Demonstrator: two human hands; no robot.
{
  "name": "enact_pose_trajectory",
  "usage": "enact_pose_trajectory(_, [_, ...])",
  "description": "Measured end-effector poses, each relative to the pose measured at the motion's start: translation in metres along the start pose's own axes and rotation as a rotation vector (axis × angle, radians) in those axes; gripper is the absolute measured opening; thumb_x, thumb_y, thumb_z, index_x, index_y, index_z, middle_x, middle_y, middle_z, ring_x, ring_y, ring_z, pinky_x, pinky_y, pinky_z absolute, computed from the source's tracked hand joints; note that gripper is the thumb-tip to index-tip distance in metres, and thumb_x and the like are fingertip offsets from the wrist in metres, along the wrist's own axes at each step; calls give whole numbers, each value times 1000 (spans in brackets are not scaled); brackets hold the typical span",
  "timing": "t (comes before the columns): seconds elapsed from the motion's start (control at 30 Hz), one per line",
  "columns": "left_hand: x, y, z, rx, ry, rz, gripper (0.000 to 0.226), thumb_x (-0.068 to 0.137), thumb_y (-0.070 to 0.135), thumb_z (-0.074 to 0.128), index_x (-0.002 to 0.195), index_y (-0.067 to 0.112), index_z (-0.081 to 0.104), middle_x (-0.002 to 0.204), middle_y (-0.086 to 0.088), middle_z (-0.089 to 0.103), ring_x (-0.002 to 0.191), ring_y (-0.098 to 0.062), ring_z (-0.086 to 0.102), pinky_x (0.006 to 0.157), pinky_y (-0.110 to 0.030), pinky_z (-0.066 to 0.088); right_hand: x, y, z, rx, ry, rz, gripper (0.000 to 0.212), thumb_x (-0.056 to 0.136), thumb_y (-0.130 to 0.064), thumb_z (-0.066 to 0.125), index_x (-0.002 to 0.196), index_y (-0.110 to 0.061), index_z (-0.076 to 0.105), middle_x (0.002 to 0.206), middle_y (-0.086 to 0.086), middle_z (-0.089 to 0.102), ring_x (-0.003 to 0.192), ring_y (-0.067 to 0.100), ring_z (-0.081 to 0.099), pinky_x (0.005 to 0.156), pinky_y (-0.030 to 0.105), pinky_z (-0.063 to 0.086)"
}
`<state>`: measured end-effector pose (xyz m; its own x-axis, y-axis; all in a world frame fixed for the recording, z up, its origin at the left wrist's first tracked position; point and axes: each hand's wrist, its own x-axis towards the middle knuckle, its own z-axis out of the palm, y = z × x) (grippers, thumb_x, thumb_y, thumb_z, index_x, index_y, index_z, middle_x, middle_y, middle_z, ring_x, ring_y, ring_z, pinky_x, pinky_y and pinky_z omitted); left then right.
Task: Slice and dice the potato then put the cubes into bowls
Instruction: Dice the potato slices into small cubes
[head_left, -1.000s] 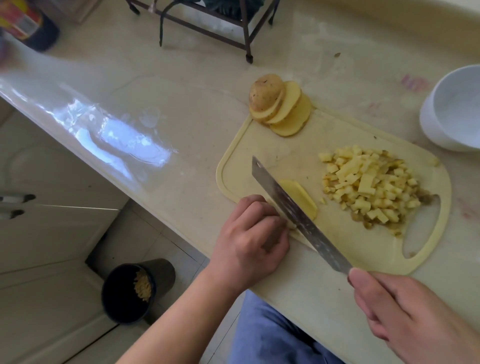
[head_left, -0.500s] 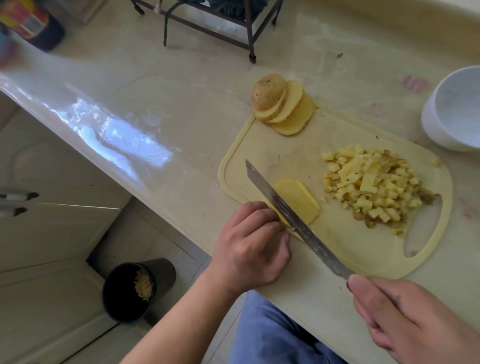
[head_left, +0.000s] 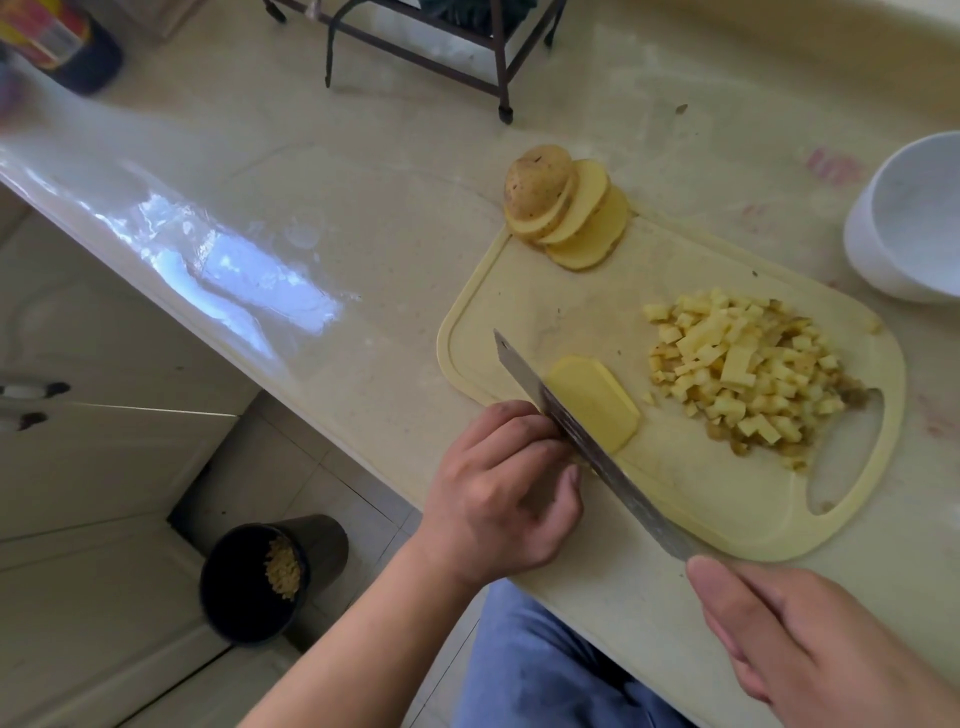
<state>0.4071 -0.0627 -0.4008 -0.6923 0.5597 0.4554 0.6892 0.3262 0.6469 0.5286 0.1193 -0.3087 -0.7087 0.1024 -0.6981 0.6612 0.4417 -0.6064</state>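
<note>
A yellow cutting board (head_left: 613, 291) lies on the counter. On it lies a flat potato slice (head_left: 597, 402) with the knife (head_left: 582, 431) blade set across its left edge. My right hand (head_left: 810, 644) grips the knife handle at the lower right. Curled fingers of my left hand (head_left: 504, 493) rest at the near left end of the slice, against the blade's side; what they hold is hidden. A heap of potato cubes (head_left: 748, 374) covers the board's right part. Several fanned potato slices (head_left: 566, 208) with a skin end piece sit at the board's far corner. A white bowl (head_left: 914, 218) stands at the right.
The counter edge runs diagonally at the left. A black bin (head_left: 260, 577) holding yellow scraps stands on the floor below it. A dark metal rack (head_left: 441, 47) is at the back of the counter and a dark jar (head_left: 67, 41) at the far left.
The knife has slid left across the single slice toward my left hand, uncovering more of the slice. My left hand has barely moved.
</note>
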Motion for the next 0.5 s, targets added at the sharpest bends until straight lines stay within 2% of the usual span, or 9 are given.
enact_pose_trajectory(0.17, [1, 0, 0, 2, -3, 6, 12, 83, 5, 68, 81, -4, 75, 88, -14, 72, 84, -33, 67, 79, -37, 56, 7, -5, 0, 4, 3, -34, 76, 66, -89, 25, 66, -14, 41, 47, -1, 37, 45, 5, 37, 52, 29, 33])
enact_pose_trajectory(0.27, [0, -1, -1, 14, -5, 2, 10, 82, 5, 70, 80, -4, 75, 87, -14, 71, 83, -33, 67, 80, -36, 56, 6, -2, -2, 6, 22, -33, 80, 63, -91, 24, 66, -12, 39, 45, -2, 36, 43, 5, 36, 50, 24, 33])
enact_pose_trajectory(0.37, [1, -2, 0, 32, -18, 10, 9, 82, 4, 71, 81, -3, 75, 88, -14, 72, 82, -33, 67, 81, -37, 56, 3, -2, -7, 19, 28, 6, 90, 51, -101, 23, 61, -14, 40, 42, -2, 36, 39, 5, 34, 43, 16, 29])
enact_pose_trajectory(0.5, [0, -3, 1, 38, -19, 24, 8, 82, 3, 70, 81, -4, 74, 88, -15, 70, 81, -34, 66, 82, -37, 55, 3, 1, -6, 107, -31, 32, 79, 56, -96, 29, 55, -17, 41, 41, -1, 38, 36, 4, 33, 40, 13, 27])
